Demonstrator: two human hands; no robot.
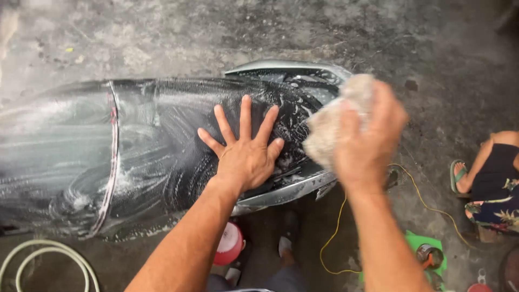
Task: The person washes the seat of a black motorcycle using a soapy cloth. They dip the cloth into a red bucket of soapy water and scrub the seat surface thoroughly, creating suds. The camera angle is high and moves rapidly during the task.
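Scrubbing under way on the soapy black motorcycle seat, long and glossy, streaked with white suds and lying across the frame from the left edge toward the grey tail section. Left hand pressed flat on the rear of the seat, fingers spread wide apart, gripping nothing, seemingly bracing the body. Right hand clamped on a wet, beige, lumpy sponge, held just past the rear end of the seat and blurred, so likely mid-stroke. Judged as the lathering step: suds already over most of the seat, the tail end being worked. Next stroke likely calling for the sponge to come back down into contact with the rear panel, with steady pressure and care not to slip on the wet surface. Below the seat, on the damp grey concrete floor: a red-and-white plastic container, a loop of pale green hose at lower left, a thin yellow cord trailing across, and a green tray with a round metal can. At far right, another person squatting in dark patterned clothes and a green sandal, well apart from the washing.
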